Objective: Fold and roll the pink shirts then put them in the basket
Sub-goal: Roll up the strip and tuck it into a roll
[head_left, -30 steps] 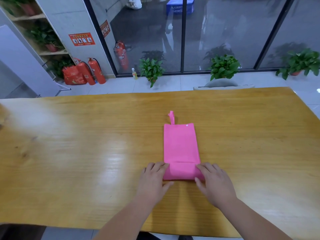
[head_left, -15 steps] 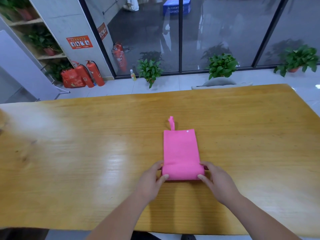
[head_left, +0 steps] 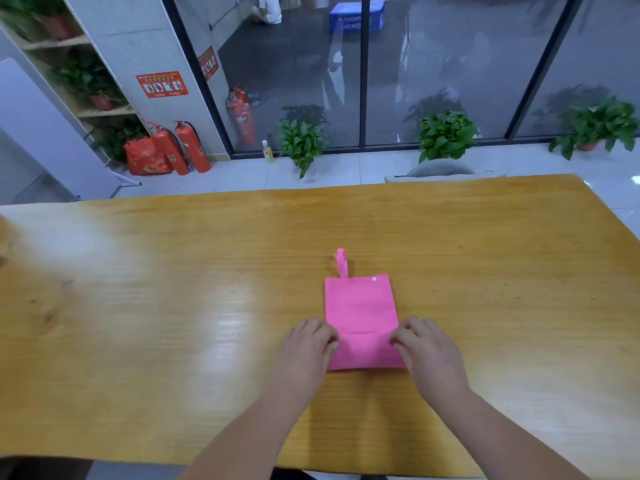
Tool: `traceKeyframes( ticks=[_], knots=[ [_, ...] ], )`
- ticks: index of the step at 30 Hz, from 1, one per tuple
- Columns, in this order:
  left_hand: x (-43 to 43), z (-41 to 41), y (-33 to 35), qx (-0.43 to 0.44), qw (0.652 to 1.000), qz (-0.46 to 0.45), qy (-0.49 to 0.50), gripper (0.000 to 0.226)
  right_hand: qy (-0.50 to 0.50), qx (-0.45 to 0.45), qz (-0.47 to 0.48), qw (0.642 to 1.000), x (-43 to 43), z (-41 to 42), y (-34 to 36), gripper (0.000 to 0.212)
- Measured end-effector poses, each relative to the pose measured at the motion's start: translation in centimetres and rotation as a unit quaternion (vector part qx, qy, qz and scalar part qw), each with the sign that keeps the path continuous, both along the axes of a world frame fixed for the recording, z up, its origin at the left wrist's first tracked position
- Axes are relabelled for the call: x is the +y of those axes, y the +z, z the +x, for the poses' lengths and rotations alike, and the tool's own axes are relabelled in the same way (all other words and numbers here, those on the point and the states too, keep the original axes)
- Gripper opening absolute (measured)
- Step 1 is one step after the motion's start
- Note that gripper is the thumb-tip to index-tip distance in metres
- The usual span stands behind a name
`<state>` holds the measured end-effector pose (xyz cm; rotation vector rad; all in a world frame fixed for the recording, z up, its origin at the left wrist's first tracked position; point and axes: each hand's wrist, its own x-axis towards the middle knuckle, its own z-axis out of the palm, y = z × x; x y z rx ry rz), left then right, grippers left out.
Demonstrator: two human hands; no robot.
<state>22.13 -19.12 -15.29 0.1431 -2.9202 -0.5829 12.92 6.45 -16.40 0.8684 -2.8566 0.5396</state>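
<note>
While the shirt (head_left: 360, 306) is lying folded into a narrow strip on the table (head_left: 173, 306), right of centre and toward the near edge, both hands are sitting at its near end. The left hand (head_left: 306, 344) is curling its fingers onto the left edge of the turned-over flap (head_left: 365, 351), pinching the cloth, and the right hand (head_left: 429, 348) is pinching the right edge (fingertips partly hidden). A small loop (head_left: 341, 261) is sticking out from the far end.
</note>
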Motion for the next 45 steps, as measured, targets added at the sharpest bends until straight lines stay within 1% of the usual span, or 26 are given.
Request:
traceKeyframes(
  ticks=[1, 2, 4, 5, 7, 8, 10, 12, 13, 15, 17, 20, 22, 25, 27, 29, 31, 33, 35, 36, 38, 41, 43, 45],
  knots=[
    [0.4, 0.2, -0.2, 0.018, 0.999, -0.04, -0.014, 0.007, 0.014, 0.015, 0.014, 1.0, -0.1, 0.1, -0.3, 0.03],
    [0.8, 0.6, -0.6, 0.036, 0.997, -0.063, -0.019, 0.01, 0.017, 0.026, 0.02, 0.999, -0.2, 0.3, -0.6, 0.035],
    [1.4, 1.6, -1.1, 0.067, 0.995, -0.072, -0.004, 0.015, 0.01, 0.044, 0.016, 0.999, 0.0, 1.1, -0.8, 0.038],
    [1.7, 2.2, -1.4, 0.068, 0.995, -0.069, 0.002, 0.016, 0.005, 0.048, 0.017, 0.999, 0.2, 1.5, -0.8, 0.037],
    [1.9, 2.7, -1.6, 0.039, 0.997, -0.069, 0.014, 0.036, 0.002, 0.047, 0.031, 0.998, 0.5, 2.0, -0.8, 0.035],
    [1.9, 2.7, -1.5, 0.017, 0.997, -0.074, 0.018, 0.047, 0.004, 0.036, 0.043, 0.998, 0.6, 2.0, -0.8, 0.038],
    [1.7, 2.1, -1.0, -0.031, 0.996, -0.079, 0.021, 0.061, 0.008, 0.001, 0.075, 0.997, 0.6, 1.5, -0.8, 0.055],
    [1.5, 1.1, -0.2, -0.07, 0.994, -0.077, 0.02, 0.066, 0.013, -0.023, 0.107, 0.994, 0.5, 0.5, -0.6, 0.073],
    [1.3, 0.7, 0.1, -0.084, 0.994, -0.072, 0.022, 0.066, 0.015, -0.034, 0.114, 0.993, 0.3, 0.1, -0.4, 0.076],
    [0.9, 0.1, 0.3, -0.105, 0.993, -0.048, 0.025, 0.064, 0.016, -0.053, 0.116, 0.992, 0.0, -0.5, -0.1, 0.076],
    [0.5, 0.1, 0.2, -0.116, 0.993, -0.01, 0.033, 0.062, 0.02, -0.074, 0.098, 0.992, -0.1, -0.7, 0.1, 0.073],
    [0.0, 0.9, 0.3, -0.112, 0.991, 0.054, 0.046, 0.059, 0.033, -0.143, 0.012, 0.989, 0.5, -0.6, 0.8, 0.068],
    [-0.6, 1.9, 0.1, -0.113, 0.99, 0.075, 0.049, 0.053, 0.028, -0.211, -0.039, 0.976, 1.1, -0.5, 1.1, 0.062],
    [-1.2, 3.3, -0.8, -0.12, 0.984, 0.114, 0.063, 0.048, 0.021, -0.256, -0.036, 0.966, 2.0, -0.5, 0.4, 0.05],
    [-1.6, 3.2, -1.3, -0.106, 0.983, 0.13, 0.071, 0.05, 0.021, -0.27, -0.031, 0.962, 2.0, -0.6, 0.2, 0.052],
    [-1.8, 2.5, -1.6, -0.068, 0.99, 0.101, 0.065, 0.05, 0.022, -0.262, -0.034, 0.964, 1.5, -1.0, 0.2, 0.053],
    [-1.8, 1.5, -1.4, -0.016, 0.995, 0.071, 0.066, 0.042, 0.027, -0.19, -0.026, 0.981, 1.0, -1.6, 0.1, 0.05],
    [-1.3, 0.6, -0.8, 0.018, 0.995, 0.05, 0.081, 0.03, 0.013, -0.11, -0.04, 0.993, 0.3, -1.9, 0.0, 0.037],
    [-0.6, 0.2, 0.0, 0.006, 0.996, 0.022, 0.09, 0.017, 0.016, -0.038, -0.046, 0.998, -0.5, -1.8, -0.2, 0.022],
    [-0.4, 0.3, 0.1, -0.004, 0.996, 0.013, 0.09, 0.016, 0.02, -0.016, -0.036, 0.999, -0.9, -1.6, -0.1, 0.019],
    [-0.3, 0.8, -0.3, -0.018, 0.996, -0.004, 0.085, 0.028, 0.018, -0.002, -0.007, 1.0, -0.9, -1.3, -0.4, 0.024],
    [-0.7, 1.7, -1.0, -0.06, 0.996, -0.031, 0.06, 0.054, 0.021, -0.021, 0.05, 0.998, -0.1, -1.0, -1.0, 0.051],
    [-0.9, 1.6, -0.7, -0.082, 0.995, -0.008, 0.055, 0.056, 0.023, -0.043, 0.055, 0.997, 0.0, -1.1, -0.9, 0.055],
    [-1.3, 1.2, -0.5, -0.101, 0.993, 0.032, 0.054, 0.053, 0.024, -0.079, 0.024, 0.996, -0.2, -1.4, -0.5, 0.051]
  ],
)
